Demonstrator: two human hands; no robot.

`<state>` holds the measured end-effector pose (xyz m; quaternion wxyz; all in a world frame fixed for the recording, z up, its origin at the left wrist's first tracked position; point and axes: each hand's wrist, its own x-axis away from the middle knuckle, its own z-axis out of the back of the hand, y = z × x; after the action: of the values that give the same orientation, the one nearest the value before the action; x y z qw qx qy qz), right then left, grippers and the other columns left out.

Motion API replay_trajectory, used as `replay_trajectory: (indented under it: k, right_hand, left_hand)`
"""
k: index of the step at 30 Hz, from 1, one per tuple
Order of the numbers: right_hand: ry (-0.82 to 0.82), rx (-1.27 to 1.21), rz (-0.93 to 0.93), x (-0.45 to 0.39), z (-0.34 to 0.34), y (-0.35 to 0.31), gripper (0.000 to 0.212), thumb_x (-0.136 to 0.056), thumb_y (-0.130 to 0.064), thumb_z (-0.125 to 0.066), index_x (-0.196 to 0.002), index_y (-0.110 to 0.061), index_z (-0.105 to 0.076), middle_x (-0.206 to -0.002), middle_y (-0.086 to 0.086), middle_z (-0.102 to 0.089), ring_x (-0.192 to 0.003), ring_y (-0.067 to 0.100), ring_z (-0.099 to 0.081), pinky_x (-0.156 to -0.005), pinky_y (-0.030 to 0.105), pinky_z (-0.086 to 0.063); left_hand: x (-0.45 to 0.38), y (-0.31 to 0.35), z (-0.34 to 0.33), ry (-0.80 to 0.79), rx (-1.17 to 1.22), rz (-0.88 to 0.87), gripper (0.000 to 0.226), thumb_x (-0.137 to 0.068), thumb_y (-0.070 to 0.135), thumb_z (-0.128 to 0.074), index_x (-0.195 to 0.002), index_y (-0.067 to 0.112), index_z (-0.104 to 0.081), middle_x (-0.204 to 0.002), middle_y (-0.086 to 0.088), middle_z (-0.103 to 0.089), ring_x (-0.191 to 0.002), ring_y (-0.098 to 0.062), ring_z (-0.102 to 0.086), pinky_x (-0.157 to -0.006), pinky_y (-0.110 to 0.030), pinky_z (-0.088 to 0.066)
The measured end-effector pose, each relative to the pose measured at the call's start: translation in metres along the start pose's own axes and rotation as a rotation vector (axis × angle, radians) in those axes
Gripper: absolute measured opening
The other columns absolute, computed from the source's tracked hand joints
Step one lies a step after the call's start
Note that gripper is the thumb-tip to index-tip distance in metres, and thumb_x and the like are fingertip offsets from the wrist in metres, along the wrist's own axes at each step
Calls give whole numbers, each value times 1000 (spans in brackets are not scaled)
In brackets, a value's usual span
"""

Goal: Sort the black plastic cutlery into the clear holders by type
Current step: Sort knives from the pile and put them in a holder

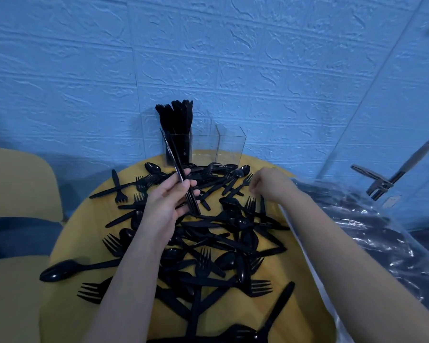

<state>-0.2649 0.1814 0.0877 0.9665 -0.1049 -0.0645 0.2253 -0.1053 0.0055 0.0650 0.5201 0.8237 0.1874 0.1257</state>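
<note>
A heap of black plastic forks, spoons and knives [208, 238] covers the round yellow table [67, 243]. My left hand [169, 199] grips a small bundle of black knives [177, 167], blades pointing up toward the holders. At the table's far edge stand three clear holders: the left holder [178, 149] is packed with upright knives, while the middle holder [204, 149] and right holder [230, 147] hold nothing. My right hand [270, 181] hovers over the pile's right side with fingers curled down toward a fork [245, 183]; whether it pinches anything I cannot tell.
A clear plastic bag [357, 231] with more black cutlery lies at the table's right edge. A yellow chair [18, 184] stands to the left. A blue textured wall is close behind the holders. A metal stand [382, 179] sits at right.
</note>
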Motion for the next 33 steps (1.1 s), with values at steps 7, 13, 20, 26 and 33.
replay_trajectory:
  k: [7,13,20,26,33]
  right_hand:
    - [-130,258,260,-17,-37,-12,53,-97,-9,-41,-147,-24,-33,-154,3,-28,-139,25,-28,-112,39,-29]
    - [-62,208,184,1,-21,-5,40,-93,-9,-41,-125,-22,-61,-126,5,-59,-109,24,-57,-85,33,-50]
    - [48,106,54,-28,-34,-26,30,-90,-32,-61,-107,-8,-68,-110,9,-59,-102,28,-55,-84,37,-51]
    - [-132,159,20,-40,-31,-32,35,-89,-34,-61,-111,-7,-60,-110,11,-61,-103,29,-57,-82,35,-47]
    - [-138,75,37,-22,-9,-26,24,-82,-21,-70,-105,-18,-66,-109,3,-65,-103,22,-58,-87,31,-47]
  left_hand:
    - [-3,-5,2,1,-3,11,25,-93,5,-53,-112,17,-64,-83,3,-69,-76,-11,-68,-71,-31,-58]
    - [-5,-8,3,-6,-7,30,24,-93,5,-54,-111,17,-65,-82,4,-70,-76,-11,-68,-72,-31,-59]
    - [-5,-8,5,-11,0,22,24,-93,6,-54,-111,18,-65,-81,4,-71,-78,-12,-68,-76,-34,-58]
    - [-7,-8,7,-8,12,23,25,-93,6,-53,-112,17,-65,-82,4,-70,-78,-12,-68,-77,-36,-56]
    - [-6,-6,7,-13,23,12,25,-93,5,-54,-111,17,-65,-82,3,-69,-77,-12,-68,-73,-34,-57]
